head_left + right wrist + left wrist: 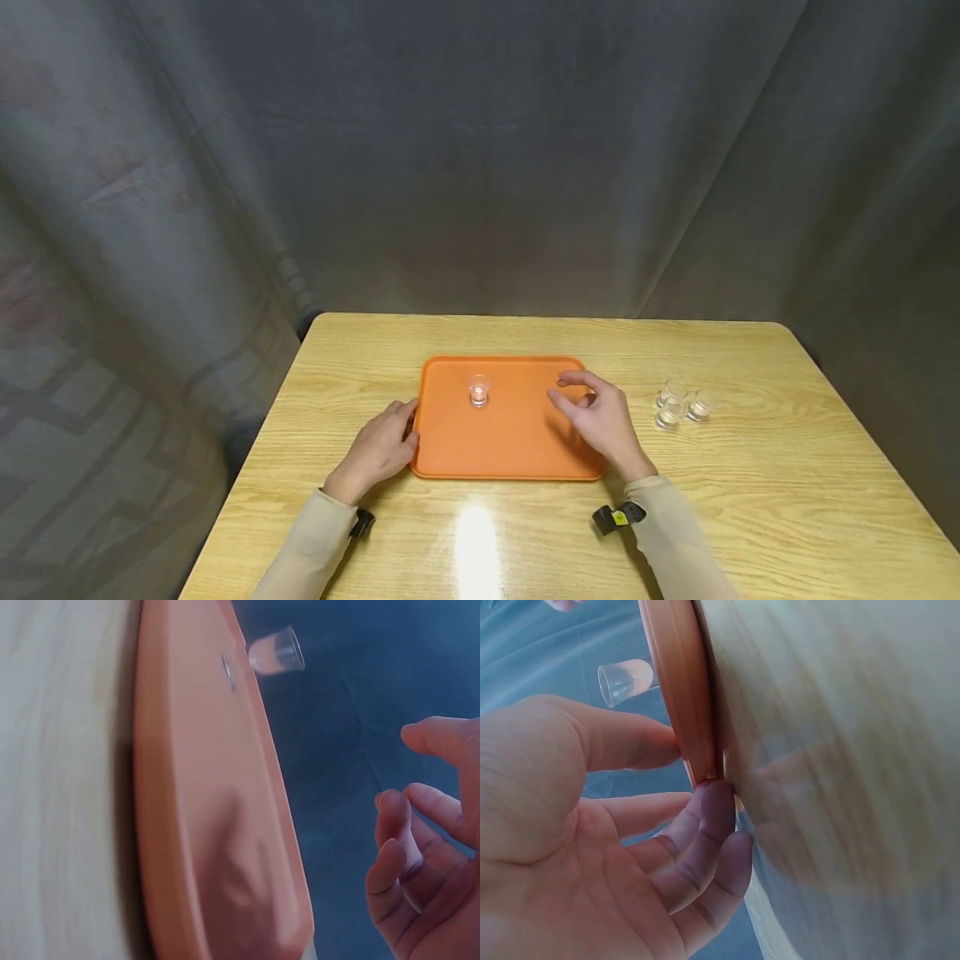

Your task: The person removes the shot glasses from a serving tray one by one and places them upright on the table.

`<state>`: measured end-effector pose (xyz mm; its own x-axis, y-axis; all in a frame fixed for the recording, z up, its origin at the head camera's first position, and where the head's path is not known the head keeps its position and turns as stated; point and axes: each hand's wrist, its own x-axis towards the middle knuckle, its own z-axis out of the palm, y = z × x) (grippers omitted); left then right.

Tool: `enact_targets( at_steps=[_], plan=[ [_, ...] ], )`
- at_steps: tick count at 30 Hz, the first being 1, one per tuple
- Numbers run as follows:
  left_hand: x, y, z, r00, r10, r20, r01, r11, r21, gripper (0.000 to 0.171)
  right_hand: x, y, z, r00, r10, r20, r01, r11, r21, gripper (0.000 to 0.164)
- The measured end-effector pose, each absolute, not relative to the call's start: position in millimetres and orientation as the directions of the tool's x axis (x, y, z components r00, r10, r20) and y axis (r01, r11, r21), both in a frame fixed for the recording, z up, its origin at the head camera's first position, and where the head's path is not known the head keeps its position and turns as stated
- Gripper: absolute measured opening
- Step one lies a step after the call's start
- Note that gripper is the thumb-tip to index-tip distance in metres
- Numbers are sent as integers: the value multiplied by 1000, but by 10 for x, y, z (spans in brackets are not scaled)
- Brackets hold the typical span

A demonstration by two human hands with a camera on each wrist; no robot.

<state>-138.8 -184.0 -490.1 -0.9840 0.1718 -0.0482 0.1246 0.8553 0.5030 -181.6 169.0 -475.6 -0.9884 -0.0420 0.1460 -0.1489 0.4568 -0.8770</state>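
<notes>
An orange tray lies on the wooden table. A small clear shot glass stands upright on it, left of the middle toward the back. At the tray's left edge is my left hand; it grips the rim, with the thumb on one side and the fingertips curled against the other. Above the tray's right part hovers my right hand. Its thumb and fingers are apart and loosely bent, holding nothing, and its shadow falls on the tray.
Three more clear shot glasses stand close together on the table, right of the tray and my right hand. Behind the table and along both sides hangs a dark grey curtain. Each wrist wears a dark band with a small camera.
</notes>
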Motion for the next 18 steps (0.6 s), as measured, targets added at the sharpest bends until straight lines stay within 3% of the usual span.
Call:
enact_targets(
  at_steps=[18],
  plan=[
    [-1390,-1843,-4908,-984,175,-30,137,859,493,56,-1936,1011,-4757,-979,-188,74,-141,375,-916,49]
  ],
)
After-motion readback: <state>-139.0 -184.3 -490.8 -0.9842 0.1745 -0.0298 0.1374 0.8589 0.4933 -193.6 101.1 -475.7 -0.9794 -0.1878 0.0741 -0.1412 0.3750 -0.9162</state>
